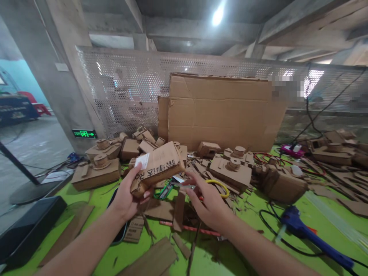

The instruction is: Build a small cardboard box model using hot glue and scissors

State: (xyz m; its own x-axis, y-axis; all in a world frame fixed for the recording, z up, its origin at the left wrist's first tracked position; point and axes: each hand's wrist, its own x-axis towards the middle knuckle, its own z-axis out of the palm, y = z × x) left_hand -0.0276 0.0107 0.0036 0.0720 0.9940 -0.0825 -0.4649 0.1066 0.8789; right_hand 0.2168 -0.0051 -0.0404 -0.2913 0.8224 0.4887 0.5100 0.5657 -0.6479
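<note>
My left hand [130, 193] is closed around a small cardboard box [159, 165] with dark printed characters and a white label. The box is tilted and raised above the work surface. Just right of it, my right hand [208, 201] has thumb and index finger apart, the index tip close to the box's edge; whether it touches cannot be told. Beside and partly behind that hand is a yellow loop handle [222, 188], with a metal piece near the fingers. A green-handled tool [164, 191] lies below the box.
Cardboard models with round knobs [96, 174] [230, 172] stand among scraps on the green table [244, 237]. A blue glue gun [313, 234] with its cable lies right, a black case [37, 226] left. A large cardboard sheet [221, 111] leans against the perforated metal screen [129, 76].
</note>
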